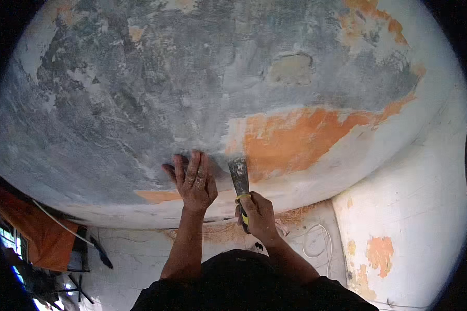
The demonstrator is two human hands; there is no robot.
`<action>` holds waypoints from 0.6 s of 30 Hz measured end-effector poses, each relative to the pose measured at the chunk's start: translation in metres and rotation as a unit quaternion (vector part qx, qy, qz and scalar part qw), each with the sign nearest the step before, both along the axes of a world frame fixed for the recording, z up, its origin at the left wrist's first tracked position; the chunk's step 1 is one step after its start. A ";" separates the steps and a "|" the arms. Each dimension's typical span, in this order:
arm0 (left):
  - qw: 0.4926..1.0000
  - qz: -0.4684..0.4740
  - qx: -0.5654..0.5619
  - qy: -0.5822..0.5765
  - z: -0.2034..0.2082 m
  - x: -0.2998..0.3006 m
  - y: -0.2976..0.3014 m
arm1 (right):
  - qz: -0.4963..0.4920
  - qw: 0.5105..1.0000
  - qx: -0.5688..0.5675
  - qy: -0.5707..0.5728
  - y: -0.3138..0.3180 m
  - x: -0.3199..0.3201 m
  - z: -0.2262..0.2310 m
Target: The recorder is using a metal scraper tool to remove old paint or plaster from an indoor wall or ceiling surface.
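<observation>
Scraper (240, 176): one, dark blade, yellow-trimmed handle; held by the right hand (258, 213), fingers closed round the handle, tip at the lower left edge of an orange patch (296, 142) on the surface (187, 78). Left hand (195, 186): holds nothing, fingers extended and slightly parted, apparently laid on the surface just left of the blade. Risks, as judged: a sideways slip could nick the left fingers; too steep an angle could gouge the base; loosened flakes could fall onto the hands. Surface: mottled grey, ragged edges, whitish margin, tan patch (291, 70) at upper right. Room: pale wall (415, 217) at right, orange-spotted; looped cable (328, 243); orange cloth (44, 230) beside a window (9, 238).
</observation>
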State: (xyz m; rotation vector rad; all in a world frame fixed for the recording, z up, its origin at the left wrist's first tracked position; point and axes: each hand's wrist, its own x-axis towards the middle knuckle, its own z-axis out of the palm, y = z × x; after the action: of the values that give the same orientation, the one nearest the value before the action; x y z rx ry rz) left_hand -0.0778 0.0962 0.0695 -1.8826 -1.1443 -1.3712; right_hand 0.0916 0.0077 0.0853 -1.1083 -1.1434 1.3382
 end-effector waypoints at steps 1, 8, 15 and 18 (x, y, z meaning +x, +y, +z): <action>1.000 0.002 -0.003 0.009 0.001 0.002 -0.003 | -0.009 1.000 0.009 -0.005 -0.003 -0.001 -0.012; 0.999 0.002 -0.032 -0.024 0.007 0.013 -0.007 | -0.006 1.000 0.018 0.020 0.004 -0.004 -0.009; 0.996 -0.017 -0.052 -0.070 0.015 0.013 -0.015 | 0.000 0.999 0.049 0.011 0.012 -0.004 0.015; 0.995 -0.010 -0.071 -0.068 0.013 0.014 -0.016 | -0.001 1.000 -0.013 -0.010 -0.001 -0.004 -0.009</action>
State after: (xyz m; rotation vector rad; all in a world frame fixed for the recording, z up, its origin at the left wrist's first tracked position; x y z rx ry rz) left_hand -0.0635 0.0806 0.0827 -1.9278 -1.3229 -1.4829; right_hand 0.0879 0.0069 0.0761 -1.1442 -1.1420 1.3477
